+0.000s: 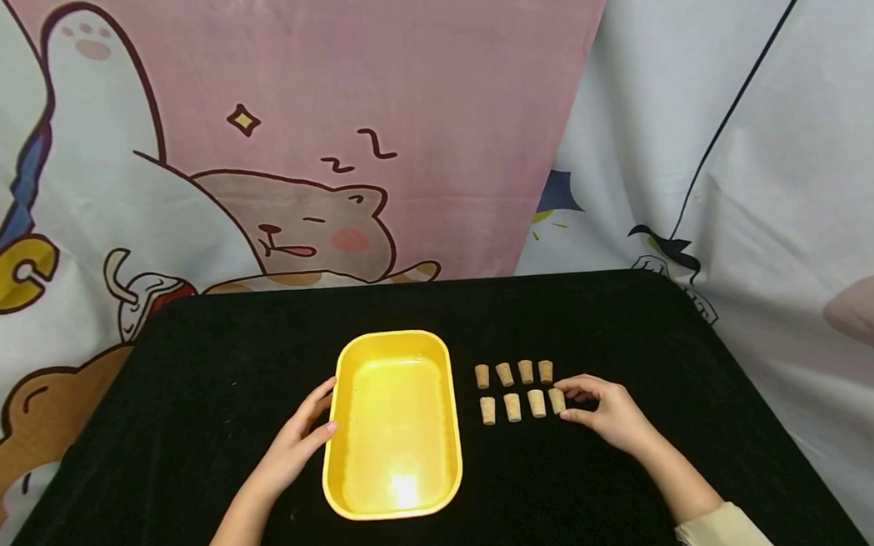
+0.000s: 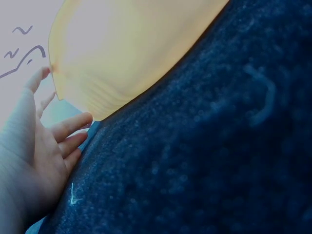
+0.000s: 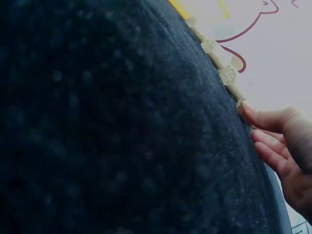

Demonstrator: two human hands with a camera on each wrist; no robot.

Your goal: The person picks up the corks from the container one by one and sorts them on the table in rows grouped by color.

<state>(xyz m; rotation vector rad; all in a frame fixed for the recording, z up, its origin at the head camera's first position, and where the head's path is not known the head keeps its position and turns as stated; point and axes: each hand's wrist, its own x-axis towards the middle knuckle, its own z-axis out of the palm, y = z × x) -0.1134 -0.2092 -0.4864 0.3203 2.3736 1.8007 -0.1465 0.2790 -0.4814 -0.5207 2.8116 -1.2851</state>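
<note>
A yellow rectangular tray [image 1: 390,426] with rounded corners lies on the black cloth in front of me, with nothing in it. At its left side, my left hand [image 1: 297,440] touches the rim with fingertips and thumb, the fingers fairly straight. Several tapered cork stoppers [image 1: 513,407] lie in two rows right of the tray. My right hand [image 1: 606,409] pinches the rightmost near-row cork [image 1: 557,401] between thumb and forefinger. In the right wrist view, the thumb [image 3: 268,118] meets the end of that cork [image 3: 241,104], with more corks [image 3: 227,76] lined up beyond.
A black cloth [image 1: 608,496] covers the table. Behind it hangs a curtain [image 1: 443,122] printed with cartoon animals. The far-row corks [image 1: 526,372] lie just beyond the near row, close to the right hand's forefinger.
</note>
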